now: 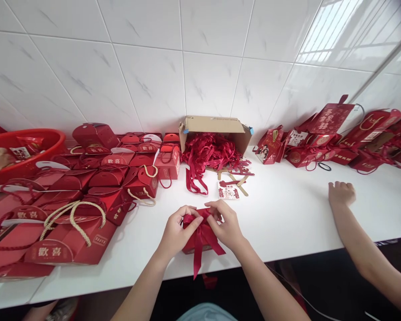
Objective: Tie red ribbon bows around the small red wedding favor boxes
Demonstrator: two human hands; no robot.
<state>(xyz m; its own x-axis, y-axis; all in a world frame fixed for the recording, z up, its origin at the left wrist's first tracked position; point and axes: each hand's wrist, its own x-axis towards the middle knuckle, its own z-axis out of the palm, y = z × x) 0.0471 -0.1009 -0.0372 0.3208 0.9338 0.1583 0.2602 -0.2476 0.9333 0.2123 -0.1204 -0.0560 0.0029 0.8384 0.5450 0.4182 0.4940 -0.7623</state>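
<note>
A small red box (205, 248) sits near the table's front edge, with a red ribbon (199, 243) tied in a bow on its top and two tails hanging down the front. On the bow's left side, my left hand (182, 227) pinches a ribbon loop between thumb and fingers. Opposite it, my right hand (225, 223) has its fingers closed on the ribbon's right loop. The two hands are a short gap apart over the box. Beyond them lie a printed card (229, 191) and several red and gold strips (243, 189).
A cardboard box (217, 124) of loose red ribbons stands against the tiled wall. Many red gift boxes (106, 178) fill the left, near a red basin (46, 136) with another person's hand. More boxes (334, 118) stand at back right. Another person's fist rests on the right.
</note>
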